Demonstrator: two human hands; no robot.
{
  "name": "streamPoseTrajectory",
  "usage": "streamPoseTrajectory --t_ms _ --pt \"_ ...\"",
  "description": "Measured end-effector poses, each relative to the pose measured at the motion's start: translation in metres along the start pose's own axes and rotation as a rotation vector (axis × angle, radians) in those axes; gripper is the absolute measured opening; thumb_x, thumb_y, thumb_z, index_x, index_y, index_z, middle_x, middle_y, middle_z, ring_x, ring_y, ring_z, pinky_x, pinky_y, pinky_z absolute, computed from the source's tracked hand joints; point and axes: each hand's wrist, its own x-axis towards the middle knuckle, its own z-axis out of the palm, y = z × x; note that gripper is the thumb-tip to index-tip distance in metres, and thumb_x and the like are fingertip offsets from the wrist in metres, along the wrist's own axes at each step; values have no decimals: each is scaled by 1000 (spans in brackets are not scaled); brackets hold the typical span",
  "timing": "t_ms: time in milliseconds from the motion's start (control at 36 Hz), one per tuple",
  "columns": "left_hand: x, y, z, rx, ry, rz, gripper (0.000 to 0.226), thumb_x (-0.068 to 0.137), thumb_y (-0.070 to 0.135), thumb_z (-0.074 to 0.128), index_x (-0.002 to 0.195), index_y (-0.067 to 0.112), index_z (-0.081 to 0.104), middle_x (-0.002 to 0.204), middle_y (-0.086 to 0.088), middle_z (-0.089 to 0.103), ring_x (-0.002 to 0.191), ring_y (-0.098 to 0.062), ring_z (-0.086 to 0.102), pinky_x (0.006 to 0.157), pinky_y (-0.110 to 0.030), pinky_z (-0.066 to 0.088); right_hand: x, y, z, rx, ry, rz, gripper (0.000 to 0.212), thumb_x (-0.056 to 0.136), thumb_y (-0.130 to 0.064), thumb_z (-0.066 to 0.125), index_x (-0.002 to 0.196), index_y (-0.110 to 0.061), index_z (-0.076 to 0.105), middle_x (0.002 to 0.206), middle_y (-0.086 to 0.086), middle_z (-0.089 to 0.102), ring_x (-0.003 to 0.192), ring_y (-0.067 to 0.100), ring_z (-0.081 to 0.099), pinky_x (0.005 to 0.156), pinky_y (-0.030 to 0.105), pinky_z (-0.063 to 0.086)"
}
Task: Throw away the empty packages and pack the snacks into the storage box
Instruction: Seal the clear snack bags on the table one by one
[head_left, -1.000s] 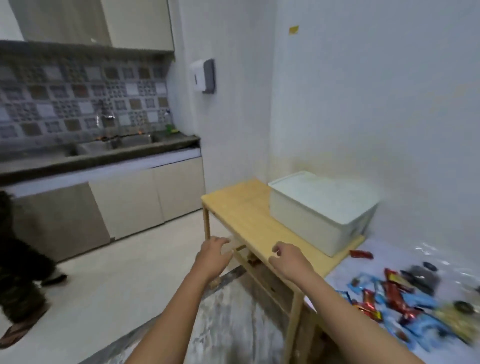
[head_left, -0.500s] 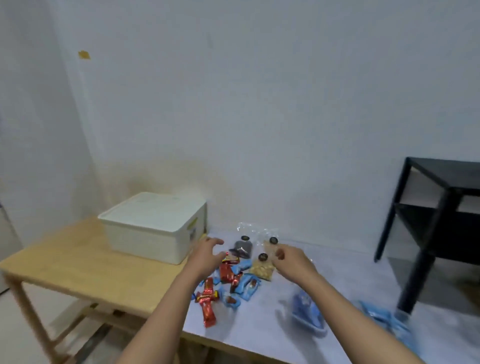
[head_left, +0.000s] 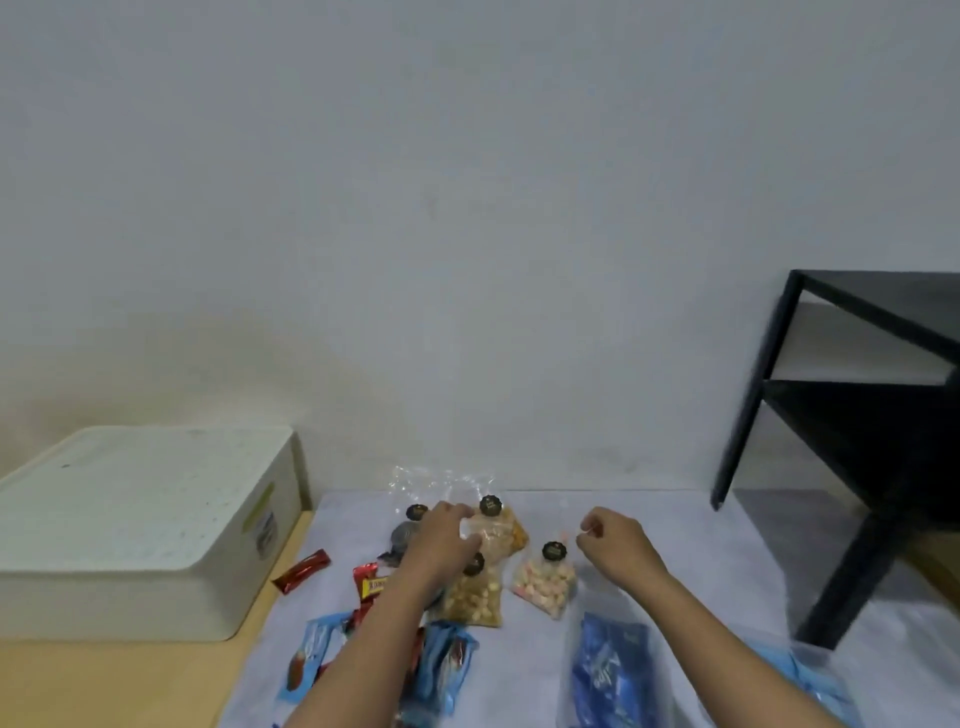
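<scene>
Left hand (head_left: 441, 540) grasps a snack bag (head_left: 501, 538); right hand (head_left: 618, 545) hold unclear; lidded storage box (head_left: 130, 519) stands left.

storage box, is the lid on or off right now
On. The storage box has its flat white lid covering the whole top, and nothing inside shows.

Dim, even indoor light with a cool grey cast; its source is out of view. The plain white wall (head_left: 467, 208) looks grey, with a warmer yellowish tint low on the left. Small glints sparkle on the crinkled clear plastic bag (head_left: 441, 480). Everything is soft; the black metal shelf frame (head_left: 753, 395) at the right edge is smeared. The cream lidded plastic storage box (head_left: 145, 519) bows near the left edge. Shadows are faint.
</scene>
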Motion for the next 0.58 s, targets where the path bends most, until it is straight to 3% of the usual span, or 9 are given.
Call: streamPoseTrajectory --t_ms 167,278,361,417,472,528,583 --pt "68 -42 13 10 -69 -64 52 92 30 50 139 15 35 144 -6 32 129 -21 38 101 -31 35 53 -11 49 97 -47 99 10 84 -16 53 93 -18 58 99 5 61 88 20 59 74 28 48" --pt "95 -60 29 -97 -91 -148 55 93 29 50 141 11 33 144 -10 35 128 -25 42 103 -33 34 75 -13 81 171 -63 130 9 87 -12 49 88 -13 58 80 1 58 68 11 52 58 21 41" --pt "107 -70 46 -224 -131 -171 57 91 27 52 140 4 33 141 -15 37 129 -28 38 108 -37 33 89 -12 101 186 -78 169 9 87 -12 47 85 -11 56 76 -1 54 71 14 51 62 23 39" --pt "116 -77 56 -266 -121 -189 49 89 25 53 131 2 41 127 -17 47 117 -29 46 101 -40 40 99 -13 112 214 -63 182 8 85 -12 49 86 -8 55 77 3 54 74 17 49 64 27 36" --pt "123 -80 62 -319 -88 -206 27 89 23 53 107 3 50 102 -16 50 94 -29 50 83 -38 43 107 -15 121 243 -65 192 8 86 -16 51 87 -8 54 78 3 52 68 14 45 57 25 33" --pt "126 -81 64 -365 -57 -208 15 89 22 51 85 10 45 85 -9 44 77 -21 43 68 -32 37 114 -18 128 219 -67 180 8 88 -18 53 86 -11 51 79 2 51 66 13 44 53 21 31" --pt "130 -85 67 -432 1 -212 9 90 20 51 87 13 47 86 -7 49 77 -18 45 69 -29 37 122 -17 133 229 -53 171 6 88 -16 54 88 -11 54 85 3 55 73 14 48 56 20 34"
